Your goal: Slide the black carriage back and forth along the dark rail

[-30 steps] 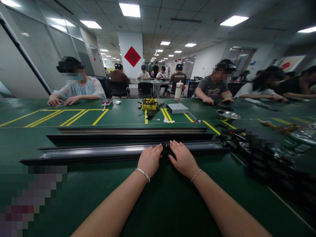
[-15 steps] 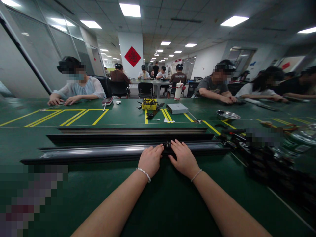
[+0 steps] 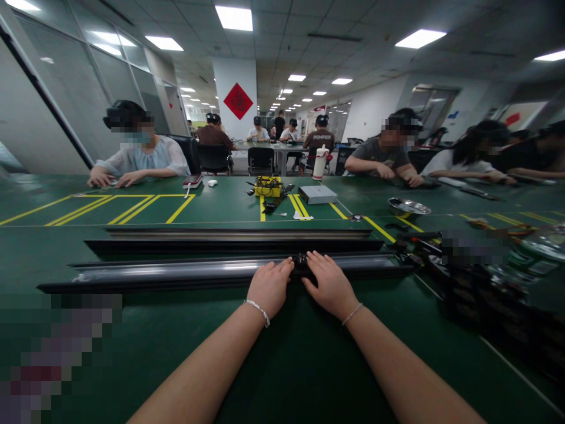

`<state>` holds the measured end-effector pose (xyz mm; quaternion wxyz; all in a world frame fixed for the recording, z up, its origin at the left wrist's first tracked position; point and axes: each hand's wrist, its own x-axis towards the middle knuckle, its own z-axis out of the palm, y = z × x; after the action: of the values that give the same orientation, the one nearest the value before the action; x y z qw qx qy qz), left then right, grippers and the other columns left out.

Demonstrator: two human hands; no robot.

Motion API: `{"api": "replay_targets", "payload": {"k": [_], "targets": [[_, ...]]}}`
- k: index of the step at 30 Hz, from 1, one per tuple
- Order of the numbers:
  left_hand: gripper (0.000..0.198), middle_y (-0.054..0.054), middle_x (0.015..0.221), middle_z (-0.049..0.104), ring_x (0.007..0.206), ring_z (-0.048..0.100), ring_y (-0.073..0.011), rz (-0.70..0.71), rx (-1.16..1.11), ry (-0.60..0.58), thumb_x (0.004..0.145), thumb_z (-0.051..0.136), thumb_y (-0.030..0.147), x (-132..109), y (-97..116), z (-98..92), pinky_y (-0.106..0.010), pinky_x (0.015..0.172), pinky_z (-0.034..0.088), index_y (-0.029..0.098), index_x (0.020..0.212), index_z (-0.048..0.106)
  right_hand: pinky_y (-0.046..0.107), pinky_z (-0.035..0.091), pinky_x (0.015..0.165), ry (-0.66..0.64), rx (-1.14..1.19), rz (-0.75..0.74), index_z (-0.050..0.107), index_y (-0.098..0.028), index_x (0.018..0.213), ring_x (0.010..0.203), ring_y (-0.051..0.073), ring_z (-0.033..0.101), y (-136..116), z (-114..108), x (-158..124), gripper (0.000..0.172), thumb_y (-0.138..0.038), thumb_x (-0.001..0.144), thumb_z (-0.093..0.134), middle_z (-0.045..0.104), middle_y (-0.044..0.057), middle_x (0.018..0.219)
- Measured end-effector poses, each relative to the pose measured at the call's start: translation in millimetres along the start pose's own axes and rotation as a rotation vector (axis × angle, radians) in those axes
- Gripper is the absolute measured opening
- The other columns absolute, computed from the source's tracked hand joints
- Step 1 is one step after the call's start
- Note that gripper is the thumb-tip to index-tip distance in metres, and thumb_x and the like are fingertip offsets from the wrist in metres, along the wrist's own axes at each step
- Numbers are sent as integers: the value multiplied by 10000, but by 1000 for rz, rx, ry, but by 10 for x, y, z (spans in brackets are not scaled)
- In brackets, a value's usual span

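Observation:
Several long, dark metal strips lie crosswise on the green table. The nearest is a shiny grey channel-shaped strip (image 3: 176, 272) with black edges. A small black part (image 3: 301, 259) sits over this strip, between my two hands; its exact kind is too small and dark to make out. My left hand (image 3: 270, 287) has its fingers close together, with the tips against the part's left side. From the other side, my right hand (image 3: 329, 282) reaches the part with its fingertips, its thumb lower and nearer to me. Both hands' undersides are hidden.
Behind lie a black strip (image 3: 229, 247), a yellow box with black cables (image 3: 268, 186), a grey box (image 3: 316, 194) and a metal bowl (image 3: 409, 206). Dark tangled equipment (image 3: 485, 300) stands at the right. Co-workers sit across the table; a white bottle (image 3: 319, 164) stands there.
My hands and the small black part have hardly moved. Across the table at the right, a co-worker's hands have moved apart slightly.

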<state>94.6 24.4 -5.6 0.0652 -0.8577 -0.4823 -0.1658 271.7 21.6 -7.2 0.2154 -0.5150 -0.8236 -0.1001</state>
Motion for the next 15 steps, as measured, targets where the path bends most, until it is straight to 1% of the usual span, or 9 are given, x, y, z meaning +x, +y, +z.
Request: {"api": "replay_targets", "payload": {"k": [3,6,9,12,15], "targets": [[371,-21,1288,495,903,532,-186,2,2,22,829,423,208,-9,18,0,-345,812,424,207,1198,468,407,276,1024,7,-11,3,499,-98,1190,1223,225,371,1,4,-9,448,-289,786,469,485,121,1272],[379,-28,1280,502,929,530,-204,-17,-8,38,815,470,283,-11,42,-2,-360,828,417,201,1185,472,441,274,1014,-1,-24,21,501,-128,1189,1232,240,356,-2,-1,-20,442,-295,781,477,475,115,1282],[363,-32,1259,520,927,535,-210,-33,-12,37,820,468,332,1,50,-3,-364,822,418,208,1162,485,431,302,1000,-17,-20,26,500,-129,1193,1231,242,356,-3,-15,-22,442,-294,784,475,470,115,1287],[338,-28,1236,540,924,543,-205,-34,-20,24,826,466,310,25,39,-5,-356,813,423,217,1150,491,403,338,991,-20,-2,12,504,-106,1190,1220,242,370,6,-34,-12,442,-290,789,475,479,126,1275],[337,-22,1226,548,943,545,-201,-39,-46,-6,814,493,287,45,26,-22,-345,827,421,225,1145,495,399,333,1009,-30,3,-14,510,-86,1184,1203,248,390,24,-52,0,435,-277,795,475,489,136,1262]]}}
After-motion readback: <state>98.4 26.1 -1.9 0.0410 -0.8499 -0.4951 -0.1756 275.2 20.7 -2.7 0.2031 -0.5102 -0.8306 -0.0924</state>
